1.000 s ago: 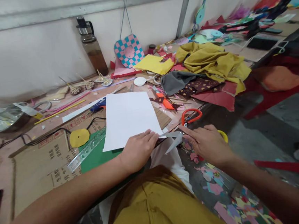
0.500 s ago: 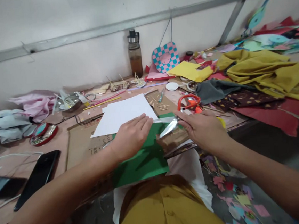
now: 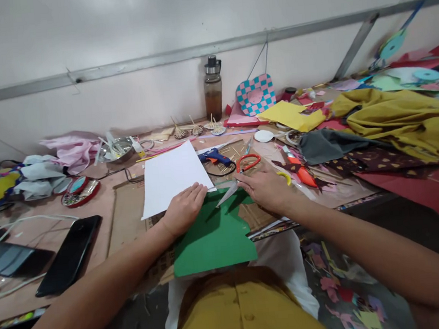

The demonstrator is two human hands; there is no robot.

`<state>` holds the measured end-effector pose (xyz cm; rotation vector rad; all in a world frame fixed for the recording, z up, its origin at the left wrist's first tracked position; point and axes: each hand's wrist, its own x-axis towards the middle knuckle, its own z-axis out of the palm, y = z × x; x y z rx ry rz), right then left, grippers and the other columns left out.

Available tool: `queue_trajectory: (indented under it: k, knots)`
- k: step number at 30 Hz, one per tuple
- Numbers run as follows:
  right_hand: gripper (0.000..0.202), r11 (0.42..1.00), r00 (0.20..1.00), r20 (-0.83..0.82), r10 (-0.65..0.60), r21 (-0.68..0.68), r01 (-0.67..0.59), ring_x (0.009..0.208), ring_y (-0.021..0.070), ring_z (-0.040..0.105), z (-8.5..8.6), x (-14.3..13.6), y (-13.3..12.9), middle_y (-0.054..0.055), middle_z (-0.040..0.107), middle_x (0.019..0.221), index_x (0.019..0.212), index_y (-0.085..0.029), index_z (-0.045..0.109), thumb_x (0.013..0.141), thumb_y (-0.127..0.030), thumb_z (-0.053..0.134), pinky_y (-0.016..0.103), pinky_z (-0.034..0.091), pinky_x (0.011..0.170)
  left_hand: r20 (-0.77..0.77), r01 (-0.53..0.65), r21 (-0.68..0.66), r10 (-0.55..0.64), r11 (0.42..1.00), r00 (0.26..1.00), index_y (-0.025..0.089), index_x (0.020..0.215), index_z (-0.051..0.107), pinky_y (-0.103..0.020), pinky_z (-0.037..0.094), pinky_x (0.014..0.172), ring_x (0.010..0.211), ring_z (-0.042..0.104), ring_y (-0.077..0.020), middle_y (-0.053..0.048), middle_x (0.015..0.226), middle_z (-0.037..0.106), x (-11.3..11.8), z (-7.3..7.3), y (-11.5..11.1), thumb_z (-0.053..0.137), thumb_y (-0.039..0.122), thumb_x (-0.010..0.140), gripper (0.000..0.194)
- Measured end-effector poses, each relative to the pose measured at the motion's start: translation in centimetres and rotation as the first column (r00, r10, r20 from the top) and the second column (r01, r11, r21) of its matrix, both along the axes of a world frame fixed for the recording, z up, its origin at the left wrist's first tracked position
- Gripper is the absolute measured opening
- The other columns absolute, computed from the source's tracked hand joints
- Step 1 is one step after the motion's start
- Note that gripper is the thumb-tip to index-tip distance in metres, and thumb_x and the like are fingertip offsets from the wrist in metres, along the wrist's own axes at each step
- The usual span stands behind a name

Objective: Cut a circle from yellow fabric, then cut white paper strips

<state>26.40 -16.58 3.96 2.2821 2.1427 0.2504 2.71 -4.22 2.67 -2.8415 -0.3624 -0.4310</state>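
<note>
My left hand (image 3: 187, 208) presses flat near the lower right corner of the white sheet (image 3: 174, 176), fingers together, by the top edge of the green paper (image 3: 214, 236). My right hand (image 3: 263, 186) grips scissors (image 3: 228, 194) with orange handles. Their blades point left over the green paper and look parted. A thin whitish strip lies between my left fingertips and the scissors; whether my left hand pinches it is hidden. The green paper has a notched right edge and rests over brown cardboard (image 3: 126, 213).
A blue glue gun (image 3: 217, 157) lies behind the scissors. Phones (image 3: 69, 254) and white cables are at the left. A bottle (image 3: 213, 91) stands by the wall. Yellow cloth (image 3: 403, 117) and red paper (image 3: 417, 188) cover the right side. Scraps litter the floor (image 3: 346, 297).
The view has shifted, revealing the glue gun. My right hand and the scissors have moved left, closer to my left hand. The white sheet has turned slightly.
</note>
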Motion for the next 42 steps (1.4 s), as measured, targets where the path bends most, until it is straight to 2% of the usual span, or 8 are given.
queue_trajectory:
  k: [4, 9, 15, 19, 25, 29, 37, 42]
  knots:
    - [0.042, 0.999, 0.999, 0.003, 0.034, -0.033, -0.034, 0.084, 0.0242, 0.072, -0.9, 0.2, -0.5, 0.011, 0.08, 0.093, 0.143, -0.025, 0.059, 0.108, -0.034, 0.037, 0.034, 0.033, 0.078, -0.045, -0.05, -0.108, 0.046, 0.993, 0.998, 0.016, 0.127, 0.062, -0.038, 0.062, 0.095, 0.121, 0.068, -0.0225, -0.014, 0.126, 0.073, -0.4, -1.7, -0.2, 0.041, 0.01, 0.098, 0.036]
    - [0.044, 0.997, 1.0, 0.031, 0.004, -0.077, -0.002, 0.083, 0.0261, 0.071, -0.9, 0.7, -0.7, 0.011, 0.079, 0.091, 0.144, -0.025, 0.059, 0.108, -0.038, 0.036, 0.034, 0.032, 0.076, -0.041, -0.075, -0.141, 0.07, 0.987, 0.997, 0.016, 0.128, 0.062, -0.039, 0.063, 0.091, 0.119, 0.069, -0.0243, -0.015, 0.125, 0.073, -0.6, -2.2, -0.4, 0.044, 0.013, 0.099, 0.035]
    - [0.043, 0.997, 0.999, 0.033, 0.031, -0.066, -0.029, 0.084, 0.0259, 0.07, -1.1, 1.0, -0.7, 0.011, 0.079, 0.091, 0.143, -0.026, 0.06, 0.108, -0.036, 0.036, 0.035, 0.03, 0.078, -0.036, -0.133, -0.171, 0.128, 0.976, 0.991, 0.017, 0.125, 0.065, -0.042, 0.065, 0.085, 0.114, 0.072, -0.0268, -0.013, 0.123, 0.074, -0.3, -2.1, -0.6, 0.043, 0.019, 0.102, 0.033]
    - [0.043, 0.996, 0.997, 0.039, 0.073, -0.058, -0.071, 0.082, 0.0248, 0.069, -1.5, 1.0, -0.6, 0.011, 0.078, 0.087, 0.142, -0.025, 0.06, 0.108, -0.036, 0.036, 0.035, 0.028, 0.075, -0.047, -0.16, -0.21, 0.153, 0.965, 0.987, 0.02, 0.124, 0.067, -0.041, 0.063, 0.093, 0.12, 0.069, -0.0248, -0.011, 0.126, 0.074, -0.6, -2.0, -1.1, 0.041, 0.024, 0.104, 0.033]
    - [0.039, 0.994, 0.994, 0.026, 0.103, -0.037, -0.102, 0.083, 0.0239, 0.065, -1.7, 1.2, -0.9, 0.009, 0.076, 0.088, 0.139, -0.028, 0.064, 0.107, -0.036, 0.043, 0.034, 0.026, 0.074, -0.144, -0.142, -0.256, 0.108, 0.956, 0.984, 0.009, 0.139, 0.057, -0.049, 0.043, 0.118, 0.147, 0.043, -0.0317, -0.018, 0.148, 0.057, -1.6, -1.7, -2.6, 0.043, 0.047, 0.103, 0.054]
    - [0.038, 0.996, 0.996, 0.035, 0.088, -0.03, -0.087, 0.083, 0.023, 0.063, -1.6, 1.3, -1.0, 0.009, 0.075, 0.089, 0.14, -0.03, 0.064, 0.105, -0.034, 0.049, 0.034, 0.025, 0.073, -0.178, -0.178, -0.317, 0.126, 0.932, 0.976, 0.014, 0.153, 0.043, -0.048, 0.036, 0.123, 0.153, 0.031, -0.0288, -0.016, 0.16, 0.044, -2.0, -1.7, -3.1, 0.035, 0.058, 0.103, 0.067]
    - [0.038, 0.995, 0.995, 0.036, 0.098, -0.023, -0.098, 0.083, 0.0223, 0.062, -1.9, 1.2, -1.0, 0.008, 0.074, 0.089, 0.14, -0.031, 0.064, 0.106, -0.033, 0.048, 0.034, 0.026, 0.074, -0.213, -0.204, -0.319, 0.14, 0.926, 0.967, 0.013, 0.15, 0.048, -0.045, 0.034, 0.123, 0.152, 0.034, -0.0274, -0.013, 0.159, 0.046, -1.9, -1.5, -3.2, 0.033, 0.056, 0.103, 0.065]
    - [0.039, 0.994, 0.994, 0.025, 0.103, -0.023, -0.103, 0.083, 0.023, 0.062, -1.9, 1.0, -0.8, 0.009, 0.074, 0.088, 0.139, -0.031, 0.065, 0.106, -0.035, 0.045, 0.034, 0.027, 0.074, -0.231, -0.277, -0.283, 0.215, 0.918, 0.949, 0.012, 0.146, 0.052, -0.045, 0.041, 0.116, 0.148, 0.041, -0.0298, -0.015, 0.154, 0.052, -3.0, -0.6, -4.5, 0.036, 0.054, 0.103, 0.062]
